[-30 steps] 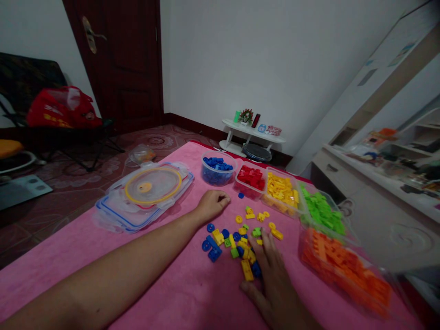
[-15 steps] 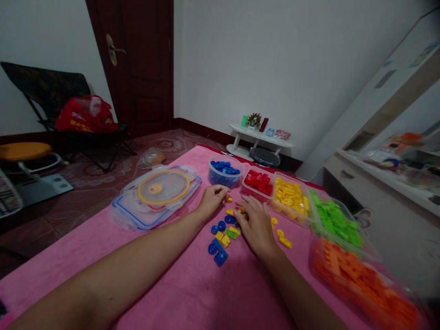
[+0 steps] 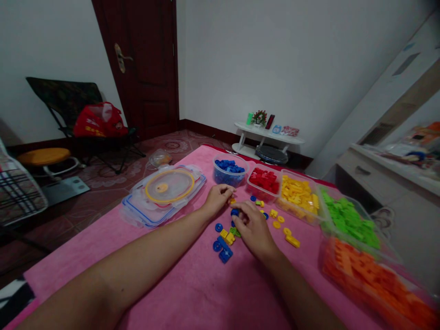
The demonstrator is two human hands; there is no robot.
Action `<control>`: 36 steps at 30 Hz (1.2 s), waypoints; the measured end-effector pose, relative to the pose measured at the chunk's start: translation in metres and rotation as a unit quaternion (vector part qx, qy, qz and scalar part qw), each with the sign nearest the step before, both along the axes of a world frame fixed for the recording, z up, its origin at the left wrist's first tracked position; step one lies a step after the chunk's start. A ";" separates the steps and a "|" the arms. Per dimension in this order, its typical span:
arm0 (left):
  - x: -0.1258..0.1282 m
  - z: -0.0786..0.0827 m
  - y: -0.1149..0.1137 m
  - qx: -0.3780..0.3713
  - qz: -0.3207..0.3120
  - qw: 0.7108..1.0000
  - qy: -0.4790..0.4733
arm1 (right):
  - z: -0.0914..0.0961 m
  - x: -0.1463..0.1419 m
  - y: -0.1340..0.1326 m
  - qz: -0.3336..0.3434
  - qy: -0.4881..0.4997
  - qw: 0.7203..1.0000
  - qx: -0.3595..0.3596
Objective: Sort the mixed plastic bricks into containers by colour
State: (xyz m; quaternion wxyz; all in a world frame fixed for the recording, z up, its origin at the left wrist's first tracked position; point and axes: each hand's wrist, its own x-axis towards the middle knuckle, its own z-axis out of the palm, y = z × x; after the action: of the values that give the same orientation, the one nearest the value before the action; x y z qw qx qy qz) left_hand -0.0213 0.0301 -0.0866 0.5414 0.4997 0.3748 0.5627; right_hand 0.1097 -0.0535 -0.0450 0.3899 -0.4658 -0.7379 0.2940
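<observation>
My left hand is closed, fingertips bent around a small yellow toy piece that shows just below them. Beside it, my right hand pinches a blue toy wheel between thumb and fingers. Below the hands lie another blue wheel, yellow blocks, a green block partly behind my right thumb, and a blue block. Past my right fingers are a yellow block and yellow rings. My right hand hides some pieces.
Clear tubs of blue blocks, red blocks, yellow blocks, green blocks and orange blocks curve along the back and right. Stacked lids lie left on the pink cloth. A low white shelf stands beyond.
My right hand has lifted off the pile and now grips a blue wheel near my left fingertips. Pieces it covered show to its right. The camera view has shifted slightly left.
</observation>
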 end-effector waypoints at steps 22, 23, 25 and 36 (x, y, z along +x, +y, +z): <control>0.000 0.006 -0.002 -0.014 -0.015 0.998 0.054 | 0.021 -0.011 -0.038 -0.039 -0.442 0.895 -0.038; -0.001 0.005 -0.001 -0.013 -0.017 0.998 0.055 | 0.022 -0.011 -0.037 -0.052 -0.460 0.886 -0.033; 0.000 0.003 0.000 -0.010 -0.018 0.998 0.056 | 0.022 -0.011 -0.037 -0.055 -0.476 0.877 -0.023; -0.004 0.017 -0.003 0.001 -0.017 0.997 0.073 | 0.024 0.001 -0.028 -0.029 -0.411 0.911 -0.009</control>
State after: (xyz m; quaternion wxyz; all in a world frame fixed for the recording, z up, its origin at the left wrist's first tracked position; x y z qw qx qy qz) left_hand -0.0253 0.0274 -0.0696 0.5215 0.5465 0.4042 0.5157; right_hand 0.1111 -0.0815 -0.0206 0.0565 -0.5699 -0.8167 0.0715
